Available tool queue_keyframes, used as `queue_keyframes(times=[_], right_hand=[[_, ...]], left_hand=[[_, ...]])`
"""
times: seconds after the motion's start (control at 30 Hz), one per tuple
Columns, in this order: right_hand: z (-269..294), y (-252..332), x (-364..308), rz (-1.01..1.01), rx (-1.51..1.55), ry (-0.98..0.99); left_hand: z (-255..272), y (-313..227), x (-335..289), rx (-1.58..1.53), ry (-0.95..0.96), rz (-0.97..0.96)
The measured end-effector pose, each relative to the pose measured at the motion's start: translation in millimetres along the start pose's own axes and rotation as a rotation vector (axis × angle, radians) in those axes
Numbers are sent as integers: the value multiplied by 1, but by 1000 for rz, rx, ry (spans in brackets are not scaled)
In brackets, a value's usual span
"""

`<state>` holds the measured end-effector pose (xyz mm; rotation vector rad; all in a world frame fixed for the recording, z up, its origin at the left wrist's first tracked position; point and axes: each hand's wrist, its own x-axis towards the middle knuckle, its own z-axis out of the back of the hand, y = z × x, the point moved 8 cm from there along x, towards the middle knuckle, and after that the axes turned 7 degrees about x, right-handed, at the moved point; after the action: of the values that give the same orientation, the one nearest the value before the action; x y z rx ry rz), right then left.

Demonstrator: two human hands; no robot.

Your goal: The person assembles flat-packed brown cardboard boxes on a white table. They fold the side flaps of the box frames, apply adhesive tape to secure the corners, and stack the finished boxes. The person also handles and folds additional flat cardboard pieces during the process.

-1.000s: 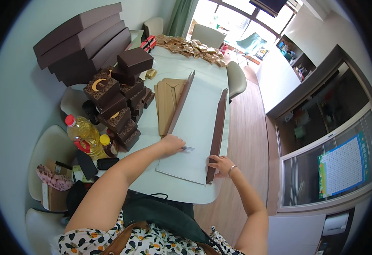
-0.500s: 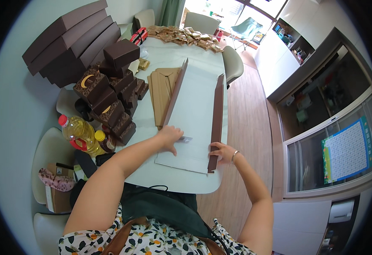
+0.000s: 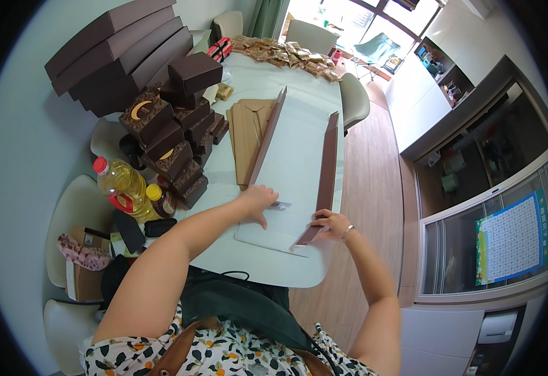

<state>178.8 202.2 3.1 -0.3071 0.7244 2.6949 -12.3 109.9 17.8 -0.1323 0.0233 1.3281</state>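
On the table lies a partly folded cardboard box (image 3: 292,156), pale inside, with long brown side walls raised. My left hand (image 3: 258,202) is at the near end of its left wall, fingers bent over the edge and thumb apart. A small greyish tab (image 3: 280,205) juts inward beside those fingers. My right hand (image 3: 331,224) grips the near end of the right wall, where a brown end piece (image 3: 309,234) is bent inward and blurred. Part of the left wall is hidden under my left hand.
Flat brown cardboard pieces (image 3: 247,135) lie left of the box. Stacked dark boxes (image 3: 167,131), an oil bottle (image 3: 123,185) and a yellow-capped jar (image 3: 161,200) crowd the left side. Small gold packets (image 3: 286,55) cover the far end. A chair (image 3: 354,100) stands at the right edge.
My right hand has turned the near end piece of the right wall inward. My left hand stays at the left wall. The whole view has shifted slightly.
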Motion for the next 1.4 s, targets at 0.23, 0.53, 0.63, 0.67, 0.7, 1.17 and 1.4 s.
queue_keyframes(times=[0.23,0.53,0.63,0.67,0.7,1.17,1.4], right_hand=[[3,31,19,-392,-198,-78],[7,50,19,-35,-320,-567],[2,32,28,-51,-65,-511],[1,31,31,-66,-5,-488],[1,29,33,-110,2,-455],[-1,27,49,-318,-117,-142],[-1,26,52,-336,-106,-101]], left_hand=[[-4,5,0,-39,-121,-1],[-6,4,5,-38,-155,-14],[0,9,2,-130,-200,-22],[1,14,2,-176,-200,12],[1,19,2,-223,-201,47],[3,8,2,-197,-123,-139],[1,16,-3,-242,-175,-120]])
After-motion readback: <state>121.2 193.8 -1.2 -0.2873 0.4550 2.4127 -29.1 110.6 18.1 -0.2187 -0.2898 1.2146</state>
